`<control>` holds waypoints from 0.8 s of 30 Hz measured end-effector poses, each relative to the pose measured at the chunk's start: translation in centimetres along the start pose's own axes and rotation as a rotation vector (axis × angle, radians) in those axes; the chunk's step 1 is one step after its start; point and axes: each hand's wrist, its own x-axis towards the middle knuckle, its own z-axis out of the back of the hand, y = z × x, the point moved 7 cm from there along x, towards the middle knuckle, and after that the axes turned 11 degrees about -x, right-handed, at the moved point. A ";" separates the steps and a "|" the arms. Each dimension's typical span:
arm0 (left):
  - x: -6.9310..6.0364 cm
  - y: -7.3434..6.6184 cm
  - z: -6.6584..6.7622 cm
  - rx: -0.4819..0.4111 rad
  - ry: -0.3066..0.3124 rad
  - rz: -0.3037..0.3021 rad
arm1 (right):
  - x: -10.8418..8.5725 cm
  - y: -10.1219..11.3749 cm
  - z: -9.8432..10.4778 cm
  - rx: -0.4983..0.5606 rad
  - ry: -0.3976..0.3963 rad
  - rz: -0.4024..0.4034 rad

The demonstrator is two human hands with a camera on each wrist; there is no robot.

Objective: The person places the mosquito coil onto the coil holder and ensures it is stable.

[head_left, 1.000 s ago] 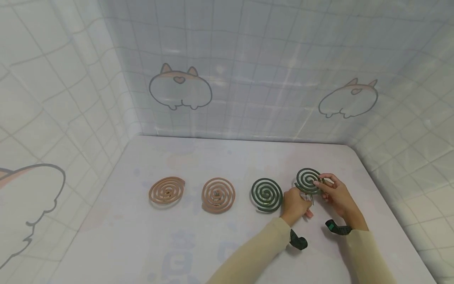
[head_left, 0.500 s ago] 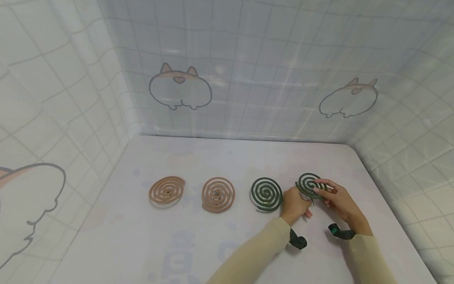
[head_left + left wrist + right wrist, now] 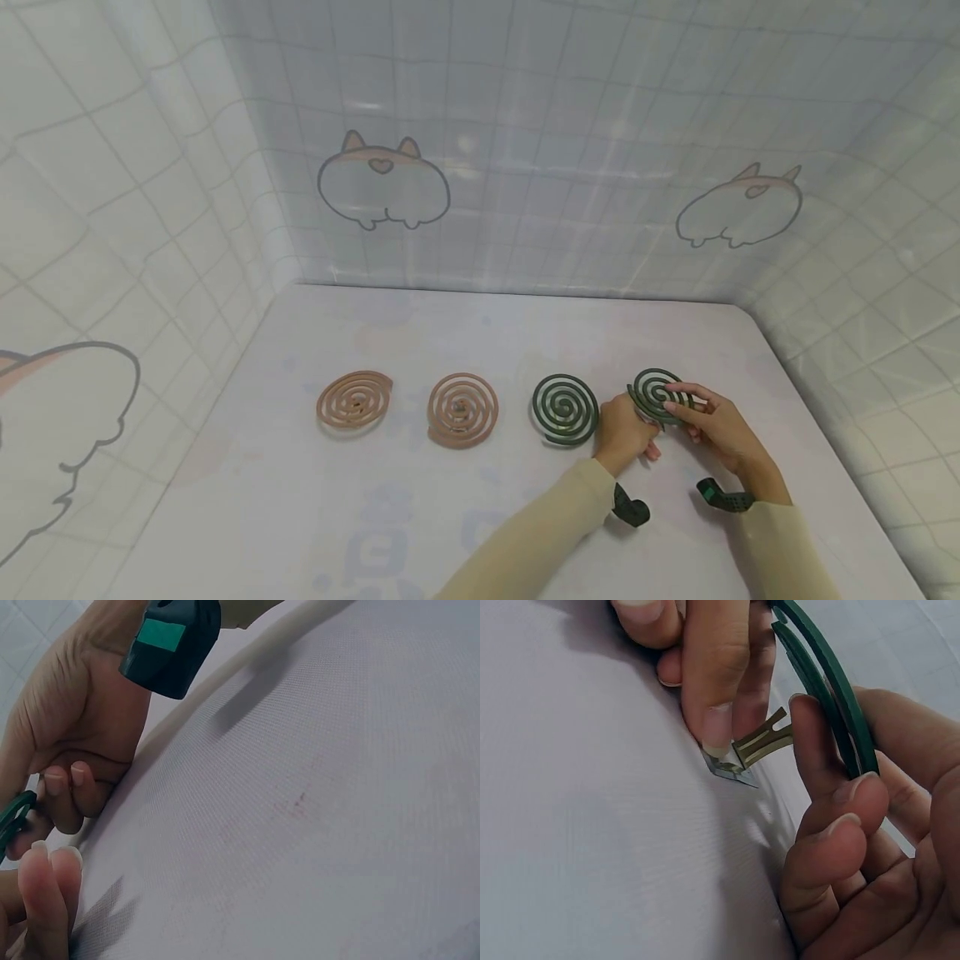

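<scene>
My right hand [image 3: 716, 423] pinches a green mosquito coil [image 3: 651, 392] by its right side, with thumb and fingers on both faces. Just below the coil, my left hand [image 3: 624, 429] holds a small metal coil stand [image 3: 763, 742] down on the table; in the right wrist view a fingertip lies on its flat base. The stand's upright prong points towards the coil. Whether they touch at the coil's centre is hidden. In the left wrist view, the coil's edge [image 3: 15, 816] shows between the hands at the far left.
Left of my hands, another green coil [image 3: 565, 410] and two brown coils, one round [image 3: 462, 410] and one tilted [image 3: 354, 400], form a row on the white table [image 3: 420, 517]. Tile-patterned walls [image 3: 525, 192] enclose the back and sides.
My right hand has lowered the green coil and shifted slightly towards me, so the coil now covers most of the stand's prongs. My left hand stays in place.
</scene>
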 end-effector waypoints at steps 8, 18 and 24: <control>-0.2 -0.2 0.1 -0.003 0.009 -0.034 | -0.3 -0.4 0.0 -0.048 -0.011 -0.024; -0.2 -0.5 0.0 0.018 0.012 -0.083 | -0.3 -0.7 0.1 -0.067 -0.022 -0.025; -0.1 -0.3 0.1 0.006 0.004 -0.080 | -0.4 -0.7 0.0 -0.067 -0.018 -0.022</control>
